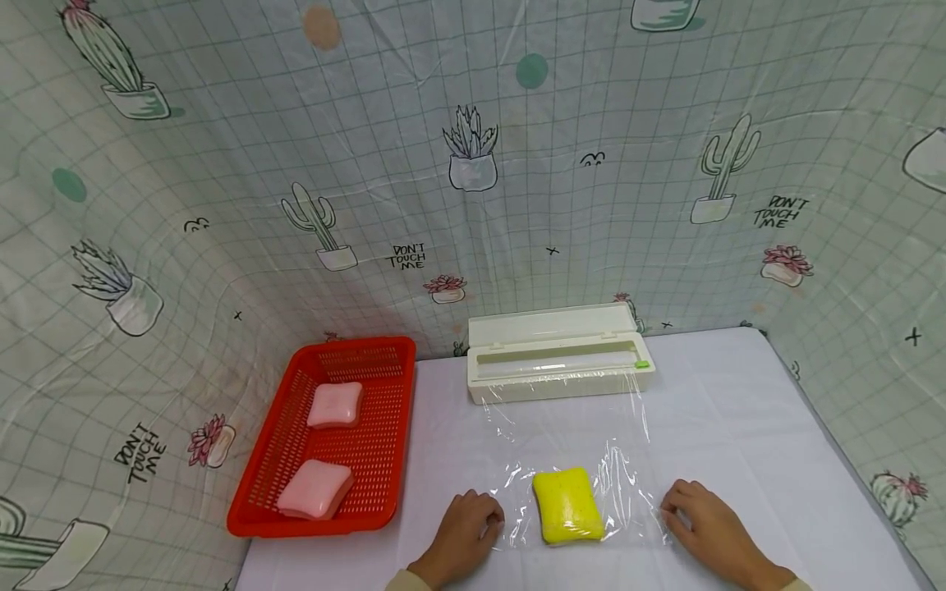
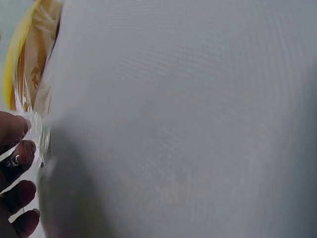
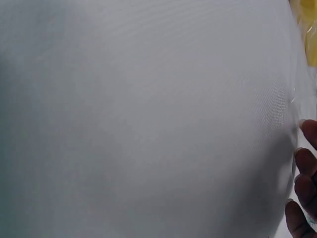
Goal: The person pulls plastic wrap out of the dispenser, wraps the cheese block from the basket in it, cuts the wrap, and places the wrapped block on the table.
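A yellow bar of soap [image 1: 568,506], pillow-shaped, lies on the white table with a sheet of clear plastic wrap [image 1: 621,472] over it. This wrap runs back to a white wrap dispenser [image 1: 562,387] whose lid stands up. My left hand [image 1: 469,532] pinches the wrap's near left edge, fingers bent; crinkled film shows at the fingertips [image 2: 27,148] in the left wrist view. On the opposite side, my right hand [image 1: 713,529] holds the near right edge with thumb and curled fingers. The right wrist view shows only its fingertips [image 3: 306,161] beside the film.
To the left stands a red plastic basket [image 1: 384,455] with two pink bars of soap [image 1: 316,490] inside. A white cloth covers the table [image 1: 746,410]. Behind and at both sides hangs a curtain [image 1: 562,213] printed with a grid and cacti.
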Available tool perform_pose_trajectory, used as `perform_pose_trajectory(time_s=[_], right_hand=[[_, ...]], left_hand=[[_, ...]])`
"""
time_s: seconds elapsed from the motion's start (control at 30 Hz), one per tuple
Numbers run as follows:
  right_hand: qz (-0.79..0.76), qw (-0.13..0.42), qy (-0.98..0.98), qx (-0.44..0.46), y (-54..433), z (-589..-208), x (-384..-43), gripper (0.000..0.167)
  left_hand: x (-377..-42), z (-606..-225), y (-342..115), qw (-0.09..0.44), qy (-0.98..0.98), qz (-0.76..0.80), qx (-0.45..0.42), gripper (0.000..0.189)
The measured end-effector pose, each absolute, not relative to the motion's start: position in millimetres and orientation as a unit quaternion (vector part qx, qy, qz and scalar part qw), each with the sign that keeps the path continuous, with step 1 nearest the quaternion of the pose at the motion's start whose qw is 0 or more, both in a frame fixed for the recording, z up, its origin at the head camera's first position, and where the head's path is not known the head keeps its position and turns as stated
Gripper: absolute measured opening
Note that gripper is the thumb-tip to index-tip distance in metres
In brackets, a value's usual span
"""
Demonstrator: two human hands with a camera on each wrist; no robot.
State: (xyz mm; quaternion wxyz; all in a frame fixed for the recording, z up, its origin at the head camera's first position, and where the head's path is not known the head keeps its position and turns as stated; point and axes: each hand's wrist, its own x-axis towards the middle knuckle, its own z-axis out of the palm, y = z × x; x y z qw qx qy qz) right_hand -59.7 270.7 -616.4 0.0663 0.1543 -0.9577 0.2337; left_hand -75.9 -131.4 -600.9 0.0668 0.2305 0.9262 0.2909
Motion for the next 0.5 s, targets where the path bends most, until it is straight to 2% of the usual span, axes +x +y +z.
perform_pose_trajectory(time_s=[0.13,0.3,0.5], right_hand=[[0.240,0.008,-0.964,0.114,264,-611,-62,0.019],[0.256,-0.058,-0.963,0.055,262,-605,-67,0.012],[0.280,-0.073,-0.957,0.024,267,-603,-68,0.014]], left_hand=[[-77,-603,-127,0.097,0.932,0.286,0.202,0.009],[-76,-609,-124,0.086,0.936,0.279,0.198,0.010],[-72,-614,-128,0.052,0.935,0.285,0.204,0.015]])
